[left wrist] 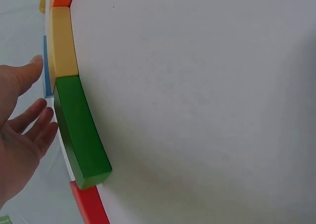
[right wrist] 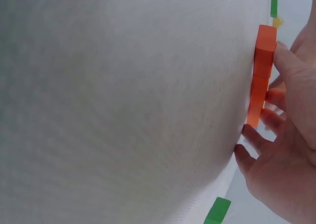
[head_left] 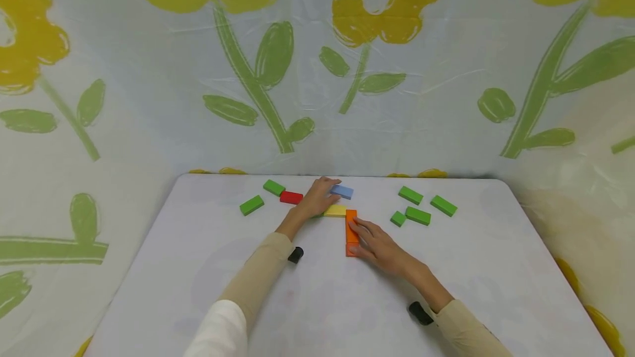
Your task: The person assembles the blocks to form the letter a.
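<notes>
My left hand (head_left: 316, 198) reaches over the row of blocks, thumb and fingers apart around the left end of a blue block (head_left: 343, 191). Below that hand, a green block (left wrist: 81, 130) meets a yellow block (left wrist: 64, 41) end to end. At the yellow block's right end, an orange block (head_left: 351, 225) points towards me, with a red-orange block (head_left: 350, 250) against its near end. My right hand (head_left: 384, 248) rests against these two from the right, its thumb on the nearer block and fingertips on the farther one. Its fingers look relaxed.
A red block (head_left: 291, 198) and two green blocks, one of them nearer (head_left: 251, 205), lie to the left. Several green blocks, including one long piece (head_left: 418, 216) and a short one (head_left: 398, 218), are scattered at the right. A flower-printed cloth (head_left: 307, 70) hangs behind the white table (head_left: 317, 313).
</notes>
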`<state>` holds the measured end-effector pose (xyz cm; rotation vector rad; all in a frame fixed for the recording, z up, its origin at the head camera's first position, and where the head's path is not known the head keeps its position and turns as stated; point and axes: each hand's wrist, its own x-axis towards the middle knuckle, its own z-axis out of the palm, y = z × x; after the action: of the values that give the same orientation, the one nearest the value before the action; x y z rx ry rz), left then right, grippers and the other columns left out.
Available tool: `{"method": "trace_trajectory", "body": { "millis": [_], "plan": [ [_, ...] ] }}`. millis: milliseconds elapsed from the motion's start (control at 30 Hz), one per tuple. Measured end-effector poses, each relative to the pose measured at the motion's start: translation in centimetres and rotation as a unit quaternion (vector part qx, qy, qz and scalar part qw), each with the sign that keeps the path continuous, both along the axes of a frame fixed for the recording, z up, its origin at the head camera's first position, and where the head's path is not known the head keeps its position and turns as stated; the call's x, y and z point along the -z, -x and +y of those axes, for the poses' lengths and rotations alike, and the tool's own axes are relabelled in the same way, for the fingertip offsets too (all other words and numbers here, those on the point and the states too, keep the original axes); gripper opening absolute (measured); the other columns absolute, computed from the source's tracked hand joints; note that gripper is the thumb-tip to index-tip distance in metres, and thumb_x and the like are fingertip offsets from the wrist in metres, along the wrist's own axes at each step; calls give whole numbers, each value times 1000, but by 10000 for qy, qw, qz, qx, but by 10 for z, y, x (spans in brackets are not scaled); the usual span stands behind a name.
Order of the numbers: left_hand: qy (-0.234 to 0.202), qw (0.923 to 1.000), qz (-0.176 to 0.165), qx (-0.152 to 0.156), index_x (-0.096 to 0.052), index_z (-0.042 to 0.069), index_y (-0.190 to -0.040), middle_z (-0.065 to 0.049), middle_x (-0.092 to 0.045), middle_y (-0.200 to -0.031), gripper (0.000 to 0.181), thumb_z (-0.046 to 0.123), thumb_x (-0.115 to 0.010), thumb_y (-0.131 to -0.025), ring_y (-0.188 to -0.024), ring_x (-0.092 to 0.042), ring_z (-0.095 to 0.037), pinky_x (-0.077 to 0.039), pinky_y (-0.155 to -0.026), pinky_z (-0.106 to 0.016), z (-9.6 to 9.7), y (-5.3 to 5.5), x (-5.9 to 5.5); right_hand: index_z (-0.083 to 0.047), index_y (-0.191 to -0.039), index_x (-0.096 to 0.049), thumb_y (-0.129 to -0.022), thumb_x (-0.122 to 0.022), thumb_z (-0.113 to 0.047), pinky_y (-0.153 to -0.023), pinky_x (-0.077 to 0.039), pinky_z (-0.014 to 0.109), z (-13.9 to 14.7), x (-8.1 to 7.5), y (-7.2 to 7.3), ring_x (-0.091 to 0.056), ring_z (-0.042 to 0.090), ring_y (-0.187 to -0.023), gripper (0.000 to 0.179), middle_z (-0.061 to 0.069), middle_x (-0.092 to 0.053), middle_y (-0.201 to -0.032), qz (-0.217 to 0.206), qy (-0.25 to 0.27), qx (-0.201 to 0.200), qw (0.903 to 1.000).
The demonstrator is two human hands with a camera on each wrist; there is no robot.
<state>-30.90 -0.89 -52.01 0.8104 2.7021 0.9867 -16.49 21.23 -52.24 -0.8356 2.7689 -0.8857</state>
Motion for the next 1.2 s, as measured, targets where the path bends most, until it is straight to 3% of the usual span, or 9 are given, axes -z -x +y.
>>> {"method": "trace_trajectory", "body": {
  "millis": [400,700,933,1200],
  "plan": [
    [658,9978,36,21,-53,11,-150,-18,-50,-144,48,19,-63,-104,-129,-47,-34,-40,-112,-46,10,2,-4,0,-157,-37,-104,-62,-28,-117,-31,59,-4,-2,2,-33,42,-147,65,22,-32,-162,-60,-4,-79,10000],
    [1086,9934,301,-198,-62,14,-141,-14,-56,-137,39,16,-64,-103,-126,-50,-33,-40,-110,-47,11,0,-6,0,-158,-36,-105,-61,-28,-118,-30,59,-6,1,2,-32,42,-148,65,21,-31,-163,-155,-41,-82,9998],
    [812,9952,404,-359,-64,9,-134,-12,-63,-135,35,8,-68,-99,-124,-55,-32,-42,-109,-48,14,-1,-6,1,-157,-37,-105,-61,-28,-117,-30,58,-4,2,1,-33,42,-147,64,21,-31,-163,-97,-26,-48,9999],
    [388,9965,365,-646,-62,8,-131,-12,-61,-139,34,11,-70,-99,-126,-56,-29,-41,-114,-44,14,-5,-5,2,-156,-38,-105,-61,-27,-116,-31,60,0,0,0,-33,43,-146,63,22,-33,-162,-24,-16,-11,10000]
  ]
}}
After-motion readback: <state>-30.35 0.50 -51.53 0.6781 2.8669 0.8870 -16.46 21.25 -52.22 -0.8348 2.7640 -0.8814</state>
